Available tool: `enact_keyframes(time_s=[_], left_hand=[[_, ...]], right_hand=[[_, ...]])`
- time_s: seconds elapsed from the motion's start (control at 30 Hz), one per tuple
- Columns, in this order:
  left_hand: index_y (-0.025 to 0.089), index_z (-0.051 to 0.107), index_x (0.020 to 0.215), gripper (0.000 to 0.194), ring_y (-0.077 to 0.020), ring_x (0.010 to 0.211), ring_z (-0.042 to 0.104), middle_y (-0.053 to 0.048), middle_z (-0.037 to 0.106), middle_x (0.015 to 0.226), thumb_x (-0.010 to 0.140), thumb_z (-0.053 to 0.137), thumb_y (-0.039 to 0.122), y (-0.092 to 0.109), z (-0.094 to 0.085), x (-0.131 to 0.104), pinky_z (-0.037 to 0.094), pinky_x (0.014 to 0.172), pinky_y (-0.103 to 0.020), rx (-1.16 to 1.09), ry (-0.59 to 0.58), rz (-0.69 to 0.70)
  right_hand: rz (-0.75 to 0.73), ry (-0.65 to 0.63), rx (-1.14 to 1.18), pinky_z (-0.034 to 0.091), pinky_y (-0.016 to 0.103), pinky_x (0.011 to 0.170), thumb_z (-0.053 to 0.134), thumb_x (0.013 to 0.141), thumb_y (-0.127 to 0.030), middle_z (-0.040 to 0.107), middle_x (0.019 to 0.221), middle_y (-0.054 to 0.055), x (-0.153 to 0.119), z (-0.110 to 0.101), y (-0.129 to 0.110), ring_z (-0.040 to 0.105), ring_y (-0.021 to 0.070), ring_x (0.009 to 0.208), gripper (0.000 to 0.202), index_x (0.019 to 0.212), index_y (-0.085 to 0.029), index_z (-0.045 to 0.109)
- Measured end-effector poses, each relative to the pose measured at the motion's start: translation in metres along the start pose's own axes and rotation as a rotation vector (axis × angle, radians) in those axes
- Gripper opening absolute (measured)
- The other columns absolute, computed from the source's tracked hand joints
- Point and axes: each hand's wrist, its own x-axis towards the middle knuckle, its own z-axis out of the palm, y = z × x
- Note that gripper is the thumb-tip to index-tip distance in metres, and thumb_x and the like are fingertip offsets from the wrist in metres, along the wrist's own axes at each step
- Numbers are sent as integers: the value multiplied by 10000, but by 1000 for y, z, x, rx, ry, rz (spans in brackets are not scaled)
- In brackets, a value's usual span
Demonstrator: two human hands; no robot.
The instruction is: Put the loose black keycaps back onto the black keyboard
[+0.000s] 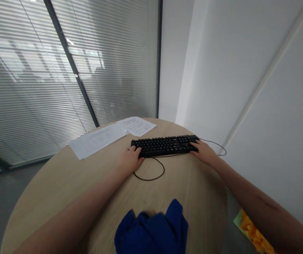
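Note:
A black keyboard (164, 145) lies across a round wooden table, its long side toward me. My left hand (132, 159) grips its left end, fingers bent over the edge and thumb along the near corner. At the opposite end, my right hand (203, 151) has its fingers over the keys and the right edge. The keyboard's black cable (151, 180) loops on the tabletop in front of it and also curves out past the right end. Nearest to me, a crumpled blue cloth (151, 233) rests at the bottom of the view.
Printed paper sheets (98, 141) lie on the table (61, 190) behind and left of the keyboard. A glass partition with blinds (119, 70) stands at the back left, a white wall (247, 70) at the right. An orange and green item (253, 231) shows below the table's right edge.

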Motion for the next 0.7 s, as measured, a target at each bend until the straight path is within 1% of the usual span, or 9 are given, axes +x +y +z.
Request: enact_keyframes(time_s=[0.1,0.17,0.27,0.33,0.4,0.5,0.57,0.7], left_hand=[[221,604,1338,433,-360,1087,629,-163,639,1253,951,601,414,10,3,6,548,854,-456,4,6,-10],[226,607,1332,424,-358,1097,623,-159,637,1247,951,605,414,15,4,12,550,851,-452,1,7,-13],[232,614,1318,404,-359,1102,620,-158,632,1254,953,604,404,20,5,22,552,851,-455,-4,10,-40],[229,618,1314,400,-365,1107,618,-165,627,1265,954,600,400,22,7,29,553,855,-466,-9,13,-60],[227,616,1318,406,-370,1119,613,-170,619,1285,955,594,406,24,9,34,552,864,-476,-18,21,-75],[234,599,1340,425,-369,1148,604,-166,603,1328,956,583,415,25,12,36,555,866,-467,-40,44,-104],[232,563,1383,463,-361,1165,603,-166,583,1375,965,561,430,23,14,32,555,881,-461,-58,65,-119],[200,460,1485,552,-340,1190,611,-177,522,1483,1000,475,465,10,9,15,537,954,-462,-89,105,-137]], right_hand=[[20,-26,-4,382,427,1188,616,975,-372,496,1524,171,31,1,6,491,305,1391,575,1510,-176,539],[34,-22,-2,390,421,1179,611,975,-346,500,1524,162,49,2,8,507,296,1375,558,1506,-187,545],[51,-1,4,398,404,1169,600,972,-301,514,1512,159,70,9,8,529,285,1346,527,1485,-184,568],[65,26,7,395,390,1170,579,975,-270,523,1499,162,80,16,6,537,279,1330,503,1467,-168,586],[99,71,9,381,400,1180,538,984,-243,494,1519,174,85,25,2,508,283,1355,504,1477,-146,570],[168,159,9,342,459,1206,506,977,-226,383,1597,186,85,34,-3,404,310,1438,579,1548,-136,469],[191,200,8,322,479,1214,504,967,-227,346,1619,178,82,38,-7,365,317,1461,610,1568,-147,435],[206,232,4,314,469,1215,445,975,-212,363,1608,169,69,37,-16,368,310,1453,597,1569,-152,429]])
